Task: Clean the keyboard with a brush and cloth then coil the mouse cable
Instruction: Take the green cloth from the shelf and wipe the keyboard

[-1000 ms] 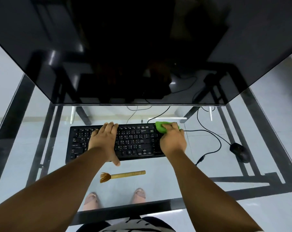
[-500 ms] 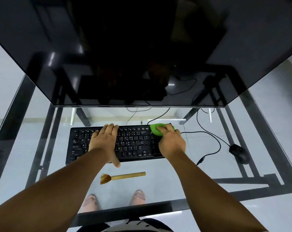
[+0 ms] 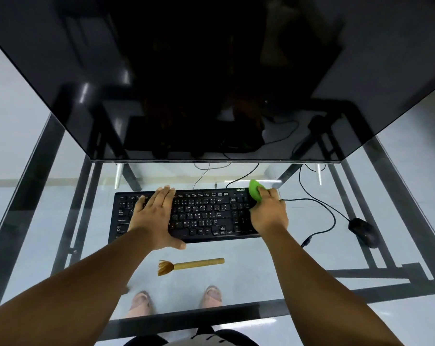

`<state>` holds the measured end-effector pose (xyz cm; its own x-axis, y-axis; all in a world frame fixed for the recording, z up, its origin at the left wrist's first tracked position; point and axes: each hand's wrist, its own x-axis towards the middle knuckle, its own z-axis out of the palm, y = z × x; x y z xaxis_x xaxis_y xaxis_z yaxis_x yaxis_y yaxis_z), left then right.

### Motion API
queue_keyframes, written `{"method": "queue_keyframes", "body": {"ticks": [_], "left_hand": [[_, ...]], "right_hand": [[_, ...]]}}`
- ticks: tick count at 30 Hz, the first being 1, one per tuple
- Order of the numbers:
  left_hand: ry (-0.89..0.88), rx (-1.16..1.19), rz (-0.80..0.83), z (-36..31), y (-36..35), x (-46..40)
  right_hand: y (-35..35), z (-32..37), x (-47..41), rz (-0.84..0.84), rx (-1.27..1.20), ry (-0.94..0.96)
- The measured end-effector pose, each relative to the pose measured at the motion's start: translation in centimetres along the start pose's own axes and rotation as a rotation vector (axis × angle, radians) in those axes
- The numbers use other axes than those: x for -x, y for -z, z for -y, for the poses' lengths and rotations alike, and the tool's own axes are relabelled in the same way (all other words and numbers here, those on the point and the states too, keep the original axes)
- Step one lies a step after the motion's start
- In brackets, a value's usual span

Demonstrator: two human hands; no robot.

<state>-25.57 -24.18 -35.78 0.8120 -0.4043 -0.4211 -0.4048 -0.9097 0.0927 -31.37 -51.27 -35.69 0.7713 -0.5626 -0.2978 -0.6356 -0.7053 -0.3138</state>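
A black keyboard [image 3: 201,216] lies on a glass desk [image 3: 273,270]. My left hand [image 3: 156,216] rests flat on the keyboard's left half, fingers together, holding it down. My right hand [image 3: 270,213] is closed on a green cloth [image 3: 255,192] pressed to the keyboard's far right corner. A wooden brush [image 3: 191,265] lies on the glass just in front of the keyboard, bristles to the left. The black mouse [image 3: 363,232] sits to the right, and its cable [image 3: 328,211] loops loosely back toward the keyboard.
A large dark monitor [image 3: 211,78] overhangs the back of the desk, just beyond the keyboard. Black frame bars [image 3: 386,250] show under the glass. My feet [image 3: 211,295] are visible through the glass near the front edge. More cables [image 3: 211,168] run behind the keyboard.
My right hand slid the green cloth left along the keyboard's top edge, then back right to the far right corner. My left hand stayed pressed on the keyboard.
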Motion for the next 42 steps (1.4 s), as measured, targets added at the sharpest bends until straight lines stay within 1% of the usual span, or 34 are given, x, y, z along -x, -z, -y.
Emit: {"method": "queue_keyframes", "body": {"ticks": [4,8,10,11,15,16,18,20,22,24,26,30,32,35,39,40,42], "left_hand": [[0.083,0.054,-0.054,3.4,0.0,1.2],[0.159,0.059,-0.033,6.2,-0.1,2.1],[0.177,0.067,-0.024,7.2,-0.3,2.5],[0.183,0.072,-0.025,7.5,-0.4,2.6],[0.201,0.084,-0.035,8.8,-0.7,3.2],[0.195,0.088,-0.03,9.0,-0.7,3.3],[0.178,0.097,-0.027,9.4,-0.7,3.3],[0.165,0.102,-0.028,9.7,-0.6,3.3],[0.156,0.106,-0.034,10.0,-0.6,3.3],[0.146,0.123,-0.04,10.3,-0.6,3.3],[0.135,0.139,-0.046,10.5,-0.7,3.2],[0.107,0.182,-0.054,11.1,-0.8,3.3],[0.083,0.199,-0.057,11.5,-0.8,3.3],[0.047,0.215,-0.047,12.3,-0.7,3.3],[0.005,0.198,-0.021,13.4,-0.8,3.3],[-0.004,0.192,-0.011,13.7,-0.8,3.3],[-0.015,0.184,0.011,14.3,-0.7,3.4]], "right_hand": [[-1.0,3.0,0.5,0.005,0.042,0.089],[-2.7,7.9,1.9,0.152,0.07,0.361],[-3.3,8.9,2.5,0.186,0.068,0.433],[-3.2,8.8,2.6,0.167,0.073,0.405],[-2.4,6.9,2.3,0.025,0.033,0.128],[-2.5,6.9,2.3,0.024,0.033,0.105],[-2.9,8.1,2.7,0.053,0.037,0.131],[-3.8,10.1,3.8,0.103,0.026,0.247],[-5.1,12.1,5.2,0.172,0.015,0.448],[-6.2,13.1,6.3,0.239,0.062,0.639],[-6.4,12.6,6.6,0.245,0.105,0.724],[-6.7,9.8,6.6,0.082,0.048,0.685],[-7.2,9.8,6.9,0.043,0.04,0.675],[-7.9,12.0,7.9,0.099,0.059,0.714],[-7.9,13.8,7.9,0.193,0.163,0.765],[-7.7,13.6,7.8,0.185,0.167,0.755],[-7.7,13.2,7.6,0.111,0.126,0.701]]}}
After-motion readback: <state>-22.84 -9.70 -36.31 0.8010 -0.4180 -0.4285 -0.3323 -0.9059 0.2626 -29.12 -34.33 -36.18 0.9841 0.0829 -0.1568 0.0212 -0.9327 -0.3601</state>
